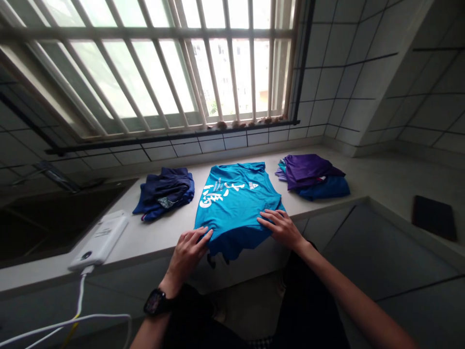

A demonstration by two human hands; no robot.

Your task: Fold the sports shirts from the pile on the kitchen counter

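Maybe the blue shirt (243, 206) could slip, since its edge hangs off the counter (152, 237); I can't tell if my hands (188, 251) (282, 229) grip it.

The left grip (189, 249) and right grip (281, 227) touch a blue shirt (238, 203) overhanging the pale counter (145, 236).

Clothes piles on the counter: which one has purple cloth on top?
The pile right of the bright blue shirt; the left pile shows navy.
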